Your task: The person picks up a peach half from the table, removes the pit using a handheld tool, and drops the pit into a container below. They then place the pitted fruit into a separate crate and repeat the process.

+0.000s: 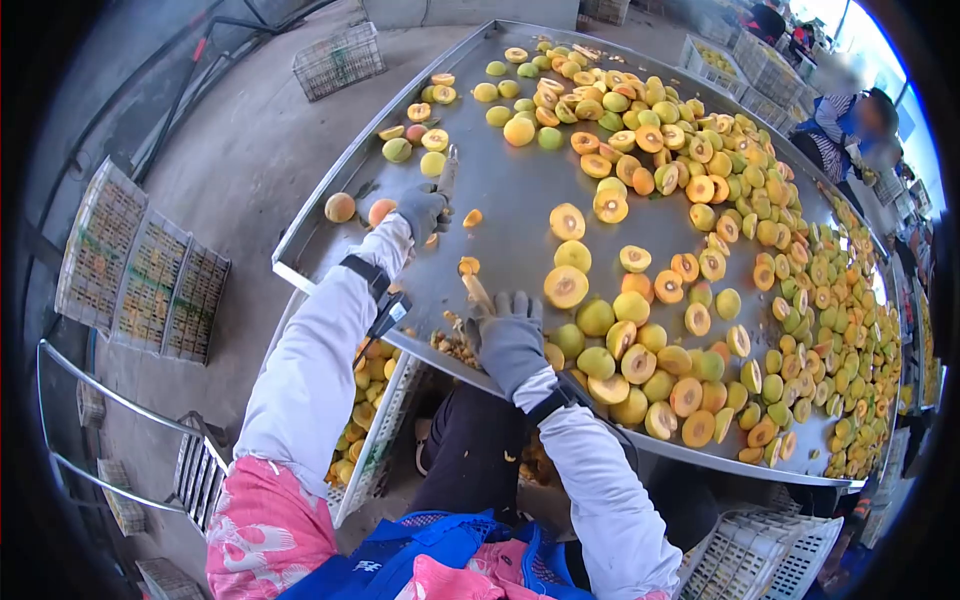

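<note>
My left hand (425, 212), in a grey glove, is closed around a slim pale tool (448, 175) with a metal tip pointing to the far side of the steel table (500, 220). My right hand (508, 340), also gloved, is low over the table's near edge. A pale wooden-looking stick (477, 290) comes out of its grip on the thumb side, with an orange bit of fruit (468, 265) at the end. Near my left hand are a whole peach (340, 207) and another peach (381, 211). Halved peaches (566, 287) lie cut face up to the right.
A large heap of peaches (800, 330) covers the table's right side. Scraps (455, 346) lie by the near edge. Below is a crate of fruit (375, 430). Plastic crates (140, 265) and a metal-framed chair (130, 430) stand left. Another person (845, 130) is at the far right.
</note>
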